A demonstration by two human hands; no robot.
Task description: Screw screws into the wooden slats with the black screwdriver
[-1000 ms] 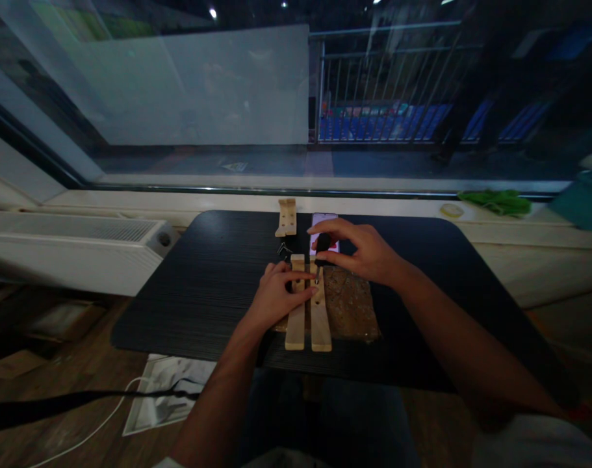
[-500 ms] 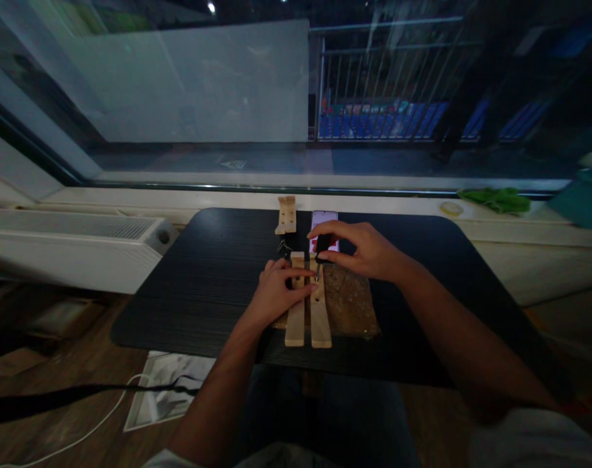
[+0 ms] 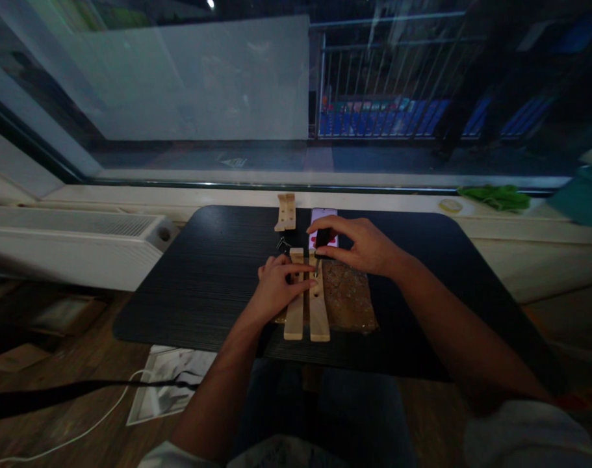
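My right hand (image 3: pixel 361 244) grips the black handle of a screwdriver (image 3: pixel 323 239), its shaft pointing down at the right-hand wooden strip (image 3: pixel 318 316). A small metal screw (image 3: pixel 316 275) shows at the shaft's tip, over one of the strip's holes. My left hand (image 3: pixel 279 286) reaches across the left-hand wooden strip (image 3: pixel 294 320); its thumb and forefinger pinch about the screw, the other fingers curled. Both strips lie side by side on a brown, rough-looking board (image 3: pixel 349 299), their near ends overhanging it. Several small metal pieces (image 3: pixel 282 244) lie beyond my left hand.
On the black table (image 3: pixel 188 279), two more holed wooden pieces (image 3: pixel 286 213) stand at the far edge beside a lit phone (image 3: pixel 323 216). Green leaves (image 3: pixel 495 198) and a yellow roll (image 3: pixel 450 205) sit on the windowsill. A white radiator (image 3: pixel 71 244) is at the left.
The view has shifted slightly, so the table appears a little higher. Both hands stay at the same places on the strip, the screwdriver still on the screw.
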